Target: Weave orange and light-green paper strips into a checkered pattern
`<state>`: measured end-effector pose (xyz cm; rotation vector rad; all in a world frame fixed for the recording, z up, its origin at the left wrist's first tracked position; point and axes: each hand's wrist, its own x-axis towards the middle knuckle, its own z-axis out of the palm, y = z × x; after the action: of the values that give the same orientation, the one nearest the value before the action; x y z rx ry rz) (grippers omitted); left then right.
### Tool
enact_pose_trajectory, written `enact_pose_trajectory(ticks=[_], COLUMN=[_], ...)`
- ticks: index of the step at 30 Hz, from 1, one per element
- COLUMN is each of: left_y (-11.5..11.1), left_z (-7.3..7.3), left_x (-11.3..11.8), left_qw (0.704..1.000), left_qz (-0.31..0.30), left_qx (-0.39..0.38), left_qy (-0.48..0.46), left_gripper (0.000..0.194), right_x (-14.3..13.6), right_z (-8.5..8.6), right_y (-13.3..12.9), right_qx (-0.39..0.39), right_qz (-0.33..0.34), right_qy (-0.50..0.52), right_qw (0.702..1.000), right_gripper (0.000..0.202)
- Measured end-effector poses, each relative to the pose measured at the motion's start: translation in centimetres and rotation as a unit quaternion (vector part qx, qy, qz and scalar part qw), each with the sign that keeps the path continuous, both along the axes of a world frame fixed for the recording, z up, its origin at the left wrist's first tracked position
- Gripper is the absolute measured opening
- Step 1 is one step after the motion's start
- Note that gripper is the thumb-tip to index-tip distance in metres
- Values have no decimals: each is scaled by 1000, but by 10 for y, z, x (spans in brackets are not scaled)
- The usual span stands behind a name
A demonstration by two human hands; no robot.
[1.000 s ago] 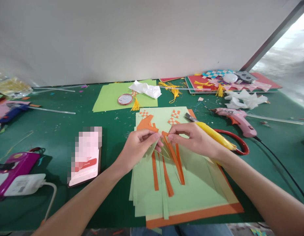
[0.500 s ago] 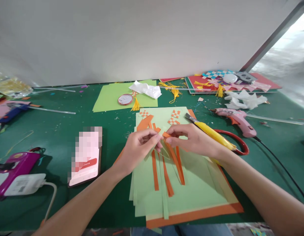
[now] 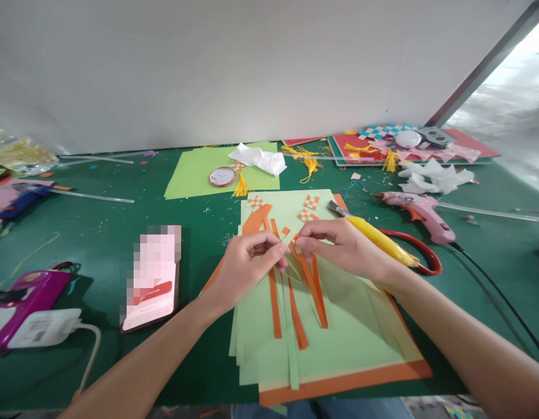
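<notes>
My left hand (image 3: 252, 262) is closed in a pinch on a narrow pale green paper strip (image 3: 291, 235). Close beside it, my right hand (image 3: 334, 244) pinches the top of an orange paper strip (image 3: 310, 282); the fingertips nearly meet. Other orange strips (image 3: 275, 308) hang or lie below the hands, and a long pale green strip (image 3: 292, 361) runs toward the near edge. Underneath is a stack of light green paper sheets (image 3: 352, 337) with an orange sheet (image 3: 382, 375) at the bottom. Small orange-and-white woven pieces (image 3: 307, 215) lie beyond my fingers.
Yellow-and-red handled scissors (image 3: 382, 241) lie right of my right hand, with a pink glue gun (image 3: 421, 212) farther right. A phone (image 3: 153, 285) and a purple power strip (image 3: 34, 302) are left. Behind are a white tissue (image 3: 258, 158), a round tin (image 3: 222, 176) and a yellow tassel (image 3: 240, 186).
The right fingers have shifted slightly, and the orange strip end between the hands has moved. A small orange square and a pale strip end now show above the fingertips.
</notes>
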<state>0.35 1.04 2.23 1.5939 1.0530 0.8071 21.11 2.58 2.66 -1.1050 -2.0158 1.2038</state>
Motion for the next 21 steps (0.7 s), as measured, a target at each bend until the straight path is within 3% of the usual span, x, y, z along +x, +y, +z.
enact_pose_trajectory(ticks=[8, 21], left_y=[1, 0], left_z=[-3, -2], left_x=[1, 0], left_qw=[1000, 1000], left_qz=[-4, 8], left_qx=[-3, -9], left_qy=[-7, -5], left_gripper=[18, 21], right_x=[-2, -1], right_z=[-1, 4], right_y=[-2, -2], right_qx=[-13, -17], right_qz=[36, 20], right_qy=[-8, -5], right_qw=[999, 1000], right_gripper=[25, 27])
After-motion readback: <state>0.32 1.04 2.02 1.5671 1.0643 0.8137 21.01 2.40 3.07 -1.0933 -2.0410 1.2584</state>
